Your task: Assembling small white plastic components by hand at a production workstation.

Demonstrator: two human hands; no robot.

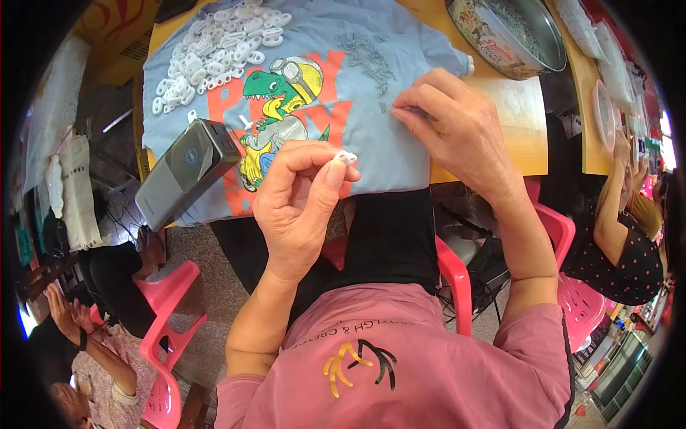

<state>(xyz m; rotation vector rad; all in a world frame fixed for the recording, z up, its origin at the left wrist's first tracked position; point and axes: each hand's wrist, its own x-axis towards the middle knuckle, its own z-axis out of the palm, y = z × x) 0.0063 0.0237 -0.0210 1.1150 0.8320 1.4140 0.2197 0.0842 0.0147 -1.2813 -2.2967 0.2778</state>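
Head view, from left to right. A grey box (187, 170) lies tilted on the near left corner of a blue shirt (400, 154), perhaps weighting the cloth flat on the desk (522, 129). The shirt seems spread as a soft mat, so small parts do not roll off. A heap of white rings (211, 53) sits at the shirt's far left corner, within reach of the left hand. A dinosaur print fills the middle of the shirt.

The left hand (296, 207) is raised above the shirt's near edge, its grip pinching a small white ring (346, 157) between thumb and forefinger. The ring is held up at the fingertips, likely so the other hand can meet it. Its long axis looks to run roughly left to right, its free end pointing right, though it is too small to be sure.

A scatter of grey pins (368, 57) lies right of the print, toward the far edge. The right hand (457, 132) rests on the shirt near its right edge, fingertips pressed together just below the pins; whether they pinch one I cannot tell.

A round tin (500, 36) stands at the desk's far right corner, handy for parts.
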